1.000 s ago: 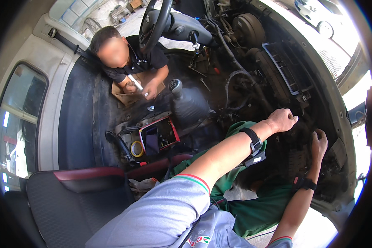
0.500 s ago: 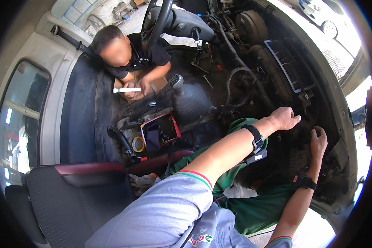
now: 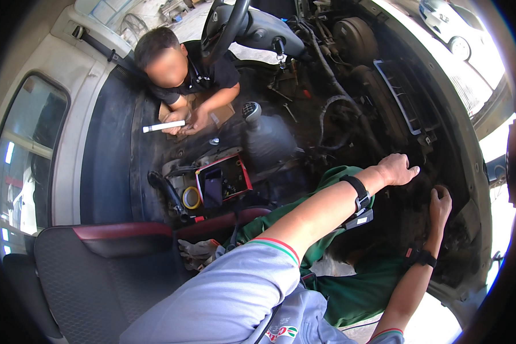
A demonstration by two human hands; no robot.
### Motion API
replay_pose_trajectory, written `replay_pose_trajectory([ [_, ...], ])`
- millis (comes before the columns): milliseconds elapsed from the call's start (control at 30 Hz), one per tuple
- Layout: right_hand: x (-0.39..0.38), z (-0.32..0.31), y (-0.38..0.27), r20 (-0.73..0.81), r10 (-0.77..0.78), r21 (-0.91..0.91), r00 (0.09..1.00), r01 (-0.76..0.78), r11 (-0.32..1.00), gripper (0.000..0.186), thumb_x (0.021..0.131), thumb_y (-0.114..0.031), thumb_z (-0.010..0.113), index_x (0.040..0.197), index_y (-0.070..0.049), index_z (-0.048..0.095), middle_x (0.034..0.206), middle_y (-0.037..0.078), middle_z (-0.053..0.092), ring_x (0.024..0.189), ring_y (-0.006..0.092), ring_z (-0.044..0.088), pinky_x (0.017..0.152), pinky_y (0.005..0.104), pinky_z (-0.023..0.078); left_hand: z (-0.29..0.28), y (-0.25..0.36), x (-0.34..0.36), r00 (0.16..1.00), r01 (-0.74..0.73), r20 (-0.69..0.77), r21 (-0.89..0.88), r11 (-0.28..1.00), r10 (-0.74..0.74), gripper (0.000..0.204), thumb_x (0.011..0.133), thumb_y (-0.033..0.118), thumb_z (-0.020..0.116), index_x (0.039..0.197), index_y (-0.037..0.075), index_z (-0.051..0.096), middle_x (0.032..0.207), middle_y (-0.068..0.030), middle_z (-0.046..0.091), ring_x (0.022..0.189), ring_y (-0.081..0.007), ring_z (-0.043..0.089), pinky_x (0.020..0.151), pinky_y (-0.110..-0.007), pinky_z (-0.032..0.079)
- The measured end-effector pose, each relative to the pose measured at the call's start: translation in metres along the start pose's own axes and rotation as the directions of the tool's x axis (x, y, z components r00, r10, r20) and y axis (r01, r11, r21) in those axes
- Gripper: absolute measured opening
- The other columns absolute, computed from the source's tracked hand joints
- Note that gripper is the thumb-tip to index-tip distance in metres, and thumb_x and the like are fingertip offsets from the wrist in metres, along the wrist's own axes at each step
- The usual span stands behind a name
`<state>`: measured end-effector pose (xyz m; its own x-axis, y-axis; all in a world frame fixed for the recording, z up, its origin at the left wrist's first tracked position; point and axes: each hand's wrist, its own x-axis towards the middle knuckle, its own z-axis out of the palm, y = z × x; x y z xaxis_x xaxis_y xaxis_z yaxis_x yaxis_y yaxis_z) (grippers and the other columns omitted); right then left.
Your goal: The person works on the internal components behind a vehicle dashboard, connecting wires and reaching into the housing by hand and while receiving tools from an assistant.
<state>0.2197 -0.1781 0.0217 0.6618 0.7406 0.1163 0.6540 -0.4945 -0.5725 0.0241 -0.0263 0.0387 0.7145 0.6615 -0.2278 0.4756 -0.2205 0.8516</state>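
My left hand [image 3: 397, 169], at the end of an outstretched arm, is curled over the dark parts of the opened dashboard [image 3: 418, 149]; whether it grips anything is hidden. Lower and further right, my right hand [image 3: 440, 205] is bent among dark fittings beside the door-side edge, fingers closed around something too shadowed to make out. A black strap [image 3: 358, 192] circles my left wrist, and another [image 3: 424, 258] my right. Below my arms are my green trousers [image 3: 352, 295].
A co-worker [image 3: 183, 86] leans in opposite, holding a white stick [image 3: 163, 125] over cardboard. Between us stand a gear lever [image 3: 252, 114], a red-edged box [image 3: 235, 178], tape roll [image 3: 191, 198] and loose wrenches [image 3: 289, 112]. A seat [image 3: 97, 275], gloves [image 3: 198, 252] and steering wheel [image 3: 223, 34] surround these.
The co-worker's white stick has swung from steeply slanted to nearly level and shifted left. My left hand has moved slightly right and down; my right hand has dipped slightly.
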Motion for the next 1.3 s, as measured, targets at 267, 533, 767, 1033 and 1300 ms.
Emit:
replay_pose_trajectory([
  [267, 0.0, 0.009, 0.008, 0.034, 0.0, -0.029, 0.999, 0.001, 1.0, 0.03, 0.087, -0.019, 0.062, 0.109, 0.001, 0.067, 0.106, 0.019, 0.07, 0.102, 0.033, 0.066, 0.09, 0.039, 0.049, -0.003, 0.004, -0.007, 1.0, 0.013, 0.01, -0.036, 0.999, -0.012, 0.053, 0.092, 0.047, 0.057, 0.106, -0.003, 0.067, 0.109, -0.0228, 0.068, 0.108, -0.0359, 0.063, 0.097, -0.041, 0.048],
  [533, -0.005, 0.015, 0.008, 0.031, -0.025, -0.058, 0.999, 0.027, 0.998, 0.033, 0.087, -0.019, 0.062, 0.114, 0.0, 0.066, 0.108, 0.02, 0.069, 0.103, 0.0334, 0.065, 0.091, 0.0397, 0.048, -0.007, 0.001, -0.008, 1.0, 0.022, 0.024, -0.064, 0.998, -0.02, 0.051, 0.092, 0.045, 0.058, 0.105, -0.003, 0.067, 0.107, -0.023, 0.069, 0.107, -0.0354, 0.064, 0.095, -0.042, 0.048],
  [767, -0.006, 0.015, 0.007, 0.037, -0.01, -0.059, 0.999, 0.012, 0.998, 0.032, 0.086, -0.018, 0.063, 0.114, -0.002, 0.066, 0.109, 0.019, 0.069, 0.105, 0.0334, 0.065, 0.092, 0.0397, 0.048, -0.006, -0.001, -0.006, 1.0, 0.007, 0.0, -0.05, 0.999, -0.007, 0.052, 0.091, 0.045, 0.059, 0.105, -0.004, 0.067, 0.106, -0.0235, 0.069, 0.105, -0.0363, 0.065, 0.094, -0.042, 0.05],
  [1033, -0.006, 0.016, 0.008, 0.036, -0.022, -0.062, 0.999, 0.024, 0.998, 0.032, 0.086, -0.018, 0.063, 0.114, -0.002, 0.066, 0.11, 0.019, 0.069, 0.105, 0.0338, 0.065, 0.092, 0.0396, 0.048, -0.005, -0.001, -0.005, 1.0, 0.003, -0.003, -0.029, 1.0, -0.003, 0.053, 0.091, 0.045, 0.059, 0.107, -0.004, 0.067, 0.11, -0.0235, 0.067, 0.108, -0.0364, 0.063, 0.096, -0.042, 0.049],
  [1300, -0.007, 0.017, 0.009, 0.045, -0.012, -0.045, 0.999, 0.014, 0.999, 0.032, 0.086, -0.017, 0.062, 0.115, -0.002, 0.066, 0.111, 0.019, 0.069, 0.106, 0.034, 0.065, 0.092, 0.0398, 0.048, -0.006, -0.001, -0.007, 1.0, 0.012, 0.001, -0.029, 0.999, -0.012, 0.054, 0.092, 0.046, 0.058, 0.108, -0.004, 0.066, 0.114, -0.0233, 0.066, 0.111, -0.036, 0.062, 0.098, -0.042, 0.048],
])
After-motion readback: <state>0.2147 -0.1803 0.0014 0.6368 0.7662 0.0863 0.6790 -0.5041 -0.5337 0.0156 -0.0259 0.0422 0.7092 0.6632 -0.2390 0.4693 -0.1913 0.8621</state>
